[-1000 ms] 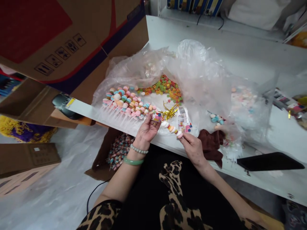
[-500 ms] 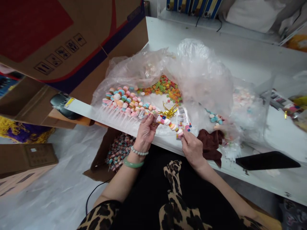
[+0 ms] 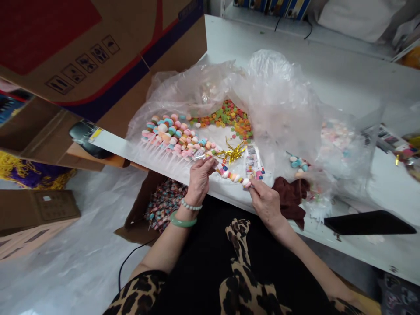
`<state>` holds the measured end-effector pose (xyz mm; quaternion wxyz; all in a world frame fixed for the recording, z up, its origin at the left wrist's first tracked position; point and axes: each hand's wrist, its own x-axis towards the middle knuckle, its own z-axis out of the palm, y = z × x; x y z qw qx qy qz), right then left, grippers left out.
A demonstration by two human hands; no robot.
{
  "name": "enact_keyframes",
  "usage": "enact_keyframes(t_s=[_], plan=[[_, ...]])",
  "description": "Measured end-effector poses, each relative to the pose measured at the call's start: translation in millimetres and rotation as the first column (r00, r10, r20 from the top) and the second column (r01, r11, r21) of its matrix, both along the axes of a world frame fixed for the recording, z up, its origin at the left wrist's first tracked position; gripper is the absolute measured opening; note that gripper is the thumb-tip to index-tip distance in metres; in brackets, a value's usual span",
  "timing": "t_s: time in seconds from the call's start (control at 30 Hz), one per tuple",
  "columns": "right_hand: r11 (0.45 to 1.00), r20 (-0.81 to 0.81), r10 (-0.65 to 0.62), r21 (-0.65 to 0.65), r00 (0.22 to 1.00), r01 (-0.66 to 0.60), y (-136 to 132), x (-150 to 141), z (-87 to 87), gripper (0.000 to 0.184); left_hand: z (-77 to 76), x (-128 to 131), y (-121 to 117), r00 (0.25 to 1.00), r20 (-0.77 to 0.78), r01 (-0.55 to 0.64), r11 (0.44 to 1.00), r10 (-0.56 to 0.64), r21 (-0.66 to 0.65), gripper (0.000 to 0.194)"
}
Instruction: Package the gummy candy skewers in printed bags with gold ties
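Head view: pastel, knobbly candy string point(image 3: 235, 177) spanned mid-frame; left hand point(image 3: 201, 175) pinched clear printed plastic wrapper point(image 3: 224, 168) at upper-left end, right hand point(image 3: 266, 202) pinched lower-right end. Seemed light, squashable; ends safest holds.

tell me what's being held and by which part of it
A candy skewer: the right-hand grip holds its right end; the left-hand grip pinches the clear wrapper at its other end.

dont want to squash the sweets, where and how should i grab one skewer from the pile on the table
Probably by its bare white stick, coming from the front edge of the table: the sticks point that way, while the sweets crowd together at the far ends.
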<state>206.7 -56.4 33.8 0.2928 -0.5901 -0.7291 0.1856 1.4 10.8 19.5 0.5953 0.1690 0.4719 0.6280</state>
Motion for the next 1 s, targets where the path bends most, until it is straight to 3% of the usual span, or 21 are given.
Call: enact_keyframes(t_s=[0.17,0.27,0.37,0.53,0.63,0.7,0.73,0.8,0.87,0.93,1.0], plan=[[0.936,-0.201,-0.141,-0.345,0.969,0.064,7,4,-1.5,0.019,-4.9,1,-3,0.999,-0.026,0.045,0.999,-0.046,-0.018,0.031],[0.889,-0.279,-0.186,-0.456,0.942,0.041,9,2,-6.0,0.02,-6.8,8,-7,0.994,0.023,0.103,0.995,-0.103,-0.016,0.033],[0.898,-0.241,-0.158,-0.439,0.958,0.037,6,-3,-9.7,0.022,-7.2,14,-10,0.982,0.111,0.152,0.988,-0.15,-0.01,0.034],[0.976,-0.058,-0.008,-0.22,0.998,-0.005,0,-8,-12.0,0.029,-10.0,12,-10,0.976,0.175,0.143,0.987,-0.129,-0.07,0.034],[0.954,-0.11,-0.026,-0.299,0.994,-0.008,3,-10,-14.3,0.027,-12.3,11,-10,0.977,0.13,0.18,0.981,-0.17,-0.072,0.032],[0.885,-0.239,-0.113,-0.466,0.965,-0.012,6,-11,-17.2,0.026,-13.4,11,-11,0.968,0.12,0.228,0.971,-0.218,-0.072,0.033],[0.815,-0.325,-0.185,-0.578,0.928,-0.039,8,-12,-18.8,0.024,-13.8,11,-11,0.965,0.125,0.241,0.968,-0.23,-0.075,0.033],[0.606,-0.48,-0.366,-0.773,0.797,-0.187,9,-12,-22.2,0.021,-14.6,13,-13,0.966,0.142,0.23,0.97,-0.218,-0.076,0.033],[0.409,-0.569,-0.522,-0.821,0.636,-0.398,9,-12,-24.9,0.025,-15.5,15,-14,0.973,0.145,0.191,0.979,-0.18,-0.067,0.032],[0.319,-0.612,-0.597,-0.774,0.518,-0.547,9,-12,-26.5,0.027,-16.3,18,-16,0.976,0.144,0.173,0.983,-0.163,-0.057,0.032],[0.297,-0.629,-0.598,-0.749,0.496,-0.592,8,-14,-27.3,0.027,-16.5,23,-18,0.969,0.154,0.202,0.977,-0.191,-0.064,0.034]])
